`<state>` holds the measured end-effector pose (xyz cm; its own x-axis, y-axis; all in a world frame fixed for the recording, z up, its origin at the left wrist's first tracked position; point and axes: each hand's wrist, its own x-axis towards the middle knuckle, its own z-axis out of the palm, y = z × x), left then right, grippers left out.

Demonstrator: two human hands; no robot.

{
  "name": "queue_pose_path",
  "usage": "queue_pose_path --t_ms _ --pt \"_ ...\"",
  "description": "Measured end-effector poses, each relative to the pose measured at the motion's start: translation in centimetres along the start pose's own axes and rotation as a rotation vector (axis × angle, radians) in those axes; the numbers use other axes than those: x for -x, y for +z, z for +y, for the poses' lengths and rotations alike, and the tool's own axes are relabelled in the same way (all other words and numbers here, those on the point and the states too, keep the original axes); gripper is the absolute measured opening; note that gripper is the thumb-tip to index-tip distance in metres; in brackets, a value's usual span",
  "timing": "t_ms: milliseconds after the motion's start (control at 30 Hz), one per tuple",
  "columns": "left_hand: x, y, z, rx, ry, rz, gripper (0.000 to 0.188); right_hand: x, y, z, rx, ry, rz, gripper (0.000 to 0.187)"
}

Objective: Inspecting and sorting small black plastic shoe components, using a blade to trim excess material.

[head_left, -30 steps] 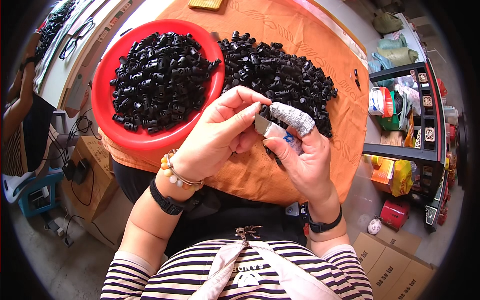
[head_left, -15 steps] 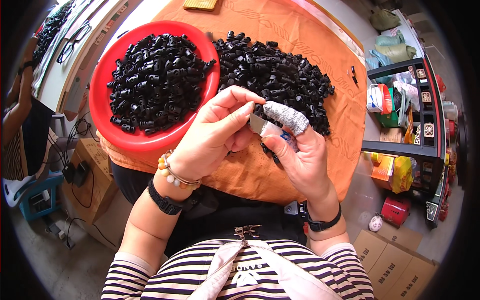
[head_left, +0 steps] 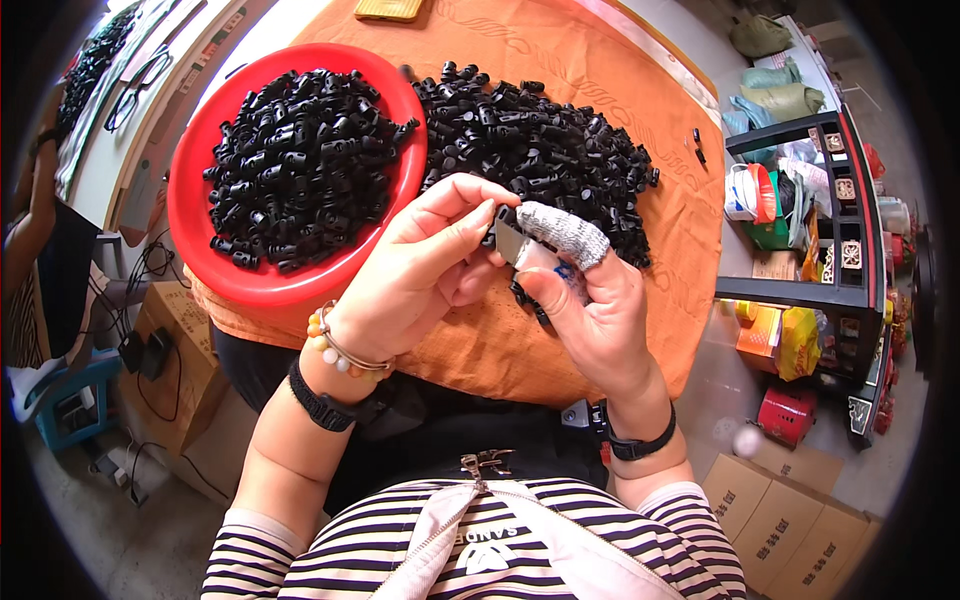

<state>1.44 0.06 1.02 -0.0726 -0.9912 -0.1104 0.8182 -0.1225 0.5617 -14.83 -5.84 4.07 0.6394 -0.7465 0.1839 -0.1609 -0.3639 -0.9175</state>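
My left hand (head_left: pixel 425 250) is closed, pinching a small black plastic part (head_left: pixel 504 214) that looks like a cord lock; fingertips hide much of it. Fingers of my right hand (head_left: pixel 600 320) are wrapped round a short knife, its flat metal blade (head_left: pixel 510 243) against or very close to the part. White wrapping (head_left: pixel 540 260) with blue marks covers the knife's handle. A grey knitted finger cover (head_left: pixel 568 232) sits on my right index finger. Beyond my hands spreads a heap of similar black parts (head_left: pixel 540 140). More of them fill a red basin (head_left: pixel 190 235) at the left.
An orange cloth (head_left: pixel 680 320) covers the table. Two loose black pieces (head_left: pixel 699 148) lie at its right, and a yellow object (head_left: pixel 390 8) at its far edge. A dark shelf (head_left: pixel 800 292) and cardboard boxes (head_left: pixel 780 520) stand right. Another person's arm (head_left: pixel 40 190) shows far left.
The whole view has shifted slightly, so the scene sits a little further left. Both hands keep their grips; the blade has turned slightly beside the black part.
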Motion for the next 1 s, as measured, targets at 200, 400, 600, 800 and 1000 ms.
queue_pose_path --t_ms 200,400,600,800,1000 --pt "0.0 -0.1 -0.1 0.064 -0.004 -0.006 0.023 0.1 0.3 -0.1 0.006 -0.011 -0.001 0.037" --pt "0.0 -0.3 0.1 0.063 -0.031 -0.037 0.02 0.0 0.2 0.0 0.025 -0.017 -0.009 0.037" --pt "0.0 -0.4 0.1 0.092 -0.049 -0.04 0.02 0.0 0.3 0.0 0.01 -0.031 -0.01 0.035" --pt "-0.1 -0.5 0.0 0.1 -0.051 -0.061 0.02 0.0 0.2 0.3 -0.008 -0.029 -0.003 0.034" --pt "0.1 -0.5 -0.1 0.124 -0.075 -0.078 0.021 0.0 -0.1 0.0 0.007 0.039 -0.024 0.031"
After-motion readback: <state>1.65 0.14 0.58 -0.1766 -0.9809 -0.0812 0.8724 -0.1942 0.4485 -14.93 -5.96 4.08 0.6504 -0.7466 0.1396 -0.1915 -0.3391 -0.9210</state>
